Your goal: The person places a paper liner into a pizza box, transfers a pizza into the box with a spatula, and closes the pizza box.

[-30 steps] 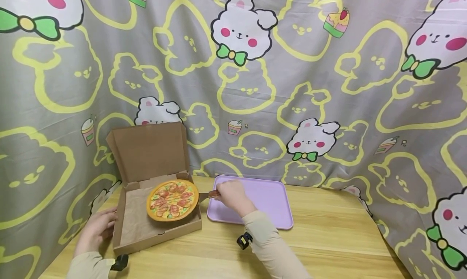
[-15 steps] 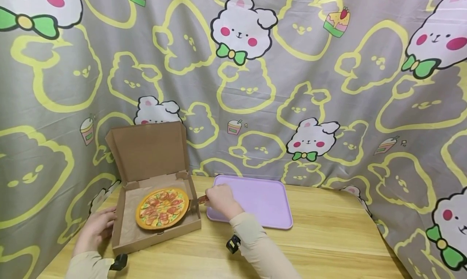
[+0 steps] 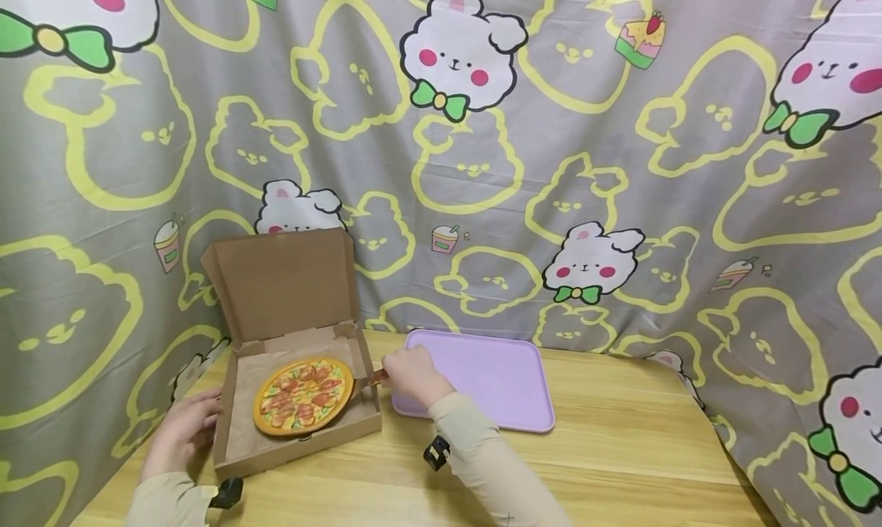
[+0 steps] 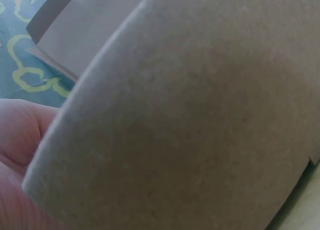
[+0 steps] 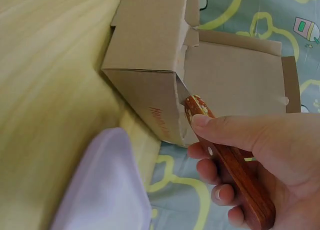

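A round toy-like pizza (image 3: 303, 397) with an orange rim lies in an open cardboard pizza box (image 3: 241, 435). My right hand (image 3: 413, 375) grips the reddish-brown wooden handle (image 5: 235, 175) of a spatula. Its metal blade (image 5: 183, 87) reaches over the box's right wall toward the pizza's edge; the pizza hides its far end. The right wrist view shows the thumb along the handle and the fingers curled round it. On the box's left side, my left hand (image 3: 184, 427) rests against the outer wall with loosely bent fingers, partly hidden behind cardboard in the left wrist view.
A shallow purple tray (image 3: 496, 381) lies right of the box, partly under my right forearm. Behind the box, its raised lid (image 3: 289, 289) leans near a patterned curtain (image 3: 475, 167). Everything stands on a wood-grain table (image 3: 620, 427).
The right hand has moved left and slightly down with the spatula. The pizza has gone left and down, deeper into the box, tilting less. My left hand has stayed at the box's side.
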`<state>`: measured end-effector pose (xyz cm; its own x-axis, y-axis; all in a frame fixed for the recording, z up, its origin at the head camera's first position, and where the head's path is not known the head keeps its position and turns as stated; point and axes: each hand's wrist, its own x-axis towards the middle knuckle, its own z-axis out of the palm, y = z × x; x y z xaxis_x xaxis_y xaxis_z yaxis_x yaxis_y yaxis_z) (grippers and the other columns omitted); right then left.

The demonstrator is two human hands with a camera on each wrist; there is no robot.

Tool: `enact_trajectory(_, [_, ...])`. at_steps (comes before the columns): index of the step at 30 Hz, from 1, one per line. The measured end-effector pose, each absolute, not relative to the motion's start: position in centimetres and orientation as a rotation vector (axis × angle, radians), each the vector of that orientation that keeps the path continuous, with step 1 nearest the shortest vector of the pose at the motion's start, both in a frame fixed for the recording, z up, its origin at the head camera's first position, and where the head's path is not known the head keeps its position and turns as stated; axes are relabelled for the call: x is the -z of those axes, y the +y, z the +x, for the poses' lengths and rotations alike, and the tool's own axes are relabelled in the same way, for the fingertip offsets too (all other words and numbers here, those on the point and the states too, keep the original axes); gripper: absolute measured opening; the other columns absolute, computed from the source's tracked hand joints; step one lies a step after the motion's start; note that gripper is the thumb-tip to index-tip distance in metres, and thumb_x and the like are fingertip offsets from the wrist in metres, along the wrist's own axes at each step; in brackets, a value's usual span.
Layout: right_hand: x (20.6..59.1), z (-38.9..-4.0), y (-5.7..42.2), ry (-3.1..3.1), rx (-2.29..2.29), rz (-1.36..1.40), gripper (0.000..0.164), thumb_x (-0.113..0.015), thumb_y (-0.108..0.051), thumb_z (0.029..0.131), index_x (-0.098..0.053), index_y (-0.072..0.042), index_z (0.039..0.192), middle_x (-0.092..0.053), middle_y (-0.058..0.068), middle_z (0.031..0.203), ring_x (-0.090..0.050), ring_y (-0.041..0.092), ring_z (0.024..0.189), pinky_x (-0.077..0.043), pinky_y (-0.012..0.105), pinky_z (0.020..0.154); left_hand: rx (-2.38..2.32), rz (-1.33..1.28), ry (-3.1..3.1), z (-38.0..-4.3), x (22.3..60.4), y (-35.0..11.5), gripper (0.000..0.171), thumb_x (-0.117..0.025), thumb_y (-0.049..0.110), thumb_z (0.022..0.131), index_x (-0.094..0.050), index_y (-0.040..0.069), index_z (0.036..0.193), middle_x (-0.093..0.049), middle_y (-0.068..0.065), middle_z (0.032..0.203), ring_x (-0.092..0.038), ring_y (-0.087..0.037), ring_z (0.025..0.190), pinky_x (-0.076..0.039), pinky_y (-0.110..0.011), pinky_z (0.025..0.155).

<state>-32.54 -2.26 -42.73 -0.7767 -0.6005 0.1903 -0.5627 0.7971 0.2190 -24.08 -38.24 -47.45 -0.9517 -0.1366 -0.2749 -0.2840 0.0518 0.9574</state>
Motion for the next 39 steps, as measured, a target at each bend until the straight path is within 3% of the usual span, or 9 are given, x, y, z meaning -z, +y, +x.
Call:
enact_trajectory(6, [41.0,-32.7,-3.0,-2.663,0.309,0.941,0.023,-0.075,-0.046,0.081,-0.071,-0.023,0.079,-0.069,-0.006,0.071,-0.062,0.013,0.061,-0.049,0.03,0.05,-2.033,-0.437,2.198,-24.0,47.4,-38.3,0.067,-0.043,0.008,0.097,-0.008,-0.011,0.151,-0.065,0.018,0.087,-0.063,0.002,0.08,-0.054,-0.023,0.072])
enact_trajectory(14, [38.5,-33.0,-3.9,-2.578,0.386,0.981,0.016,-0.079,-0.041,0.077,-0.073,-0.027,0.08,-0.072,-0.008,0.081,-0.067,0.012,0.072,-0.051,0.033,0.057,-2.051,-0.408,2.184,-24.1,47.3,-38.2,0.066,-0.042,0.007,0.098,-0.006,-0.011,0.151,-0.065,0.018,0.089,-0.063,0.002,0.081,-0.053,-0.023,0.073])
enact_trajectory(23, [37.2,-32.7,-5.1,-2.527,0.457,0.988,0.024,-0.078,-0.053,0.073,-0.074,-0.032,0.085,-0.072,-0.011,0.085,-0.068,0.01,0.074,-0.05,0.03,0.059,-2.061,-0.415,2.194,-24.0,47.5,-38.5,0.067,-0.043,0.006,0.097,-0.007,-0.012,0.15,-0.066,0.015,0.091,-0.063,0.001,0.081,-0.054,-0.023,0.072])
enact_trajectory(28, [36.9,-32.9,-5.5,-2.512,0.475,0.994,0.018,-0.079,-0.044,0.076,-0.074,-0.03,0.085,-0.072,-0.01,0.087,-0.068,0.011,0.076,-0.051,0.03,0.063,-2.076,-0.384,2.183,-24.1,47.7,-38.6,0.067,-0.041,0.003,0.096,-0.004,-0.012,0.15,-0.066,0.015,0.091,-0.064,0.001,0.081,-0.054,-0.023,0.073])
enact_trajectory(39, [37.2,-33.2,-5.6,-2.56,0.435,1.003,0.019,-0.075,-0.045,0.081,-0.073,-0.027,0.086,-0.072,-0.009,0.087,-0.068,0.011,0.077,-0.05,0.03,0.062,-2.086,-0.401,2.172,-24.0,47.5,-38.4,0.067,-0.042,0.003,0.096,-0.006,-0.013,0.15,-0.066,0.015,0.092,-0.063,0.002,0.081,-0.054,-0.022,0.073])
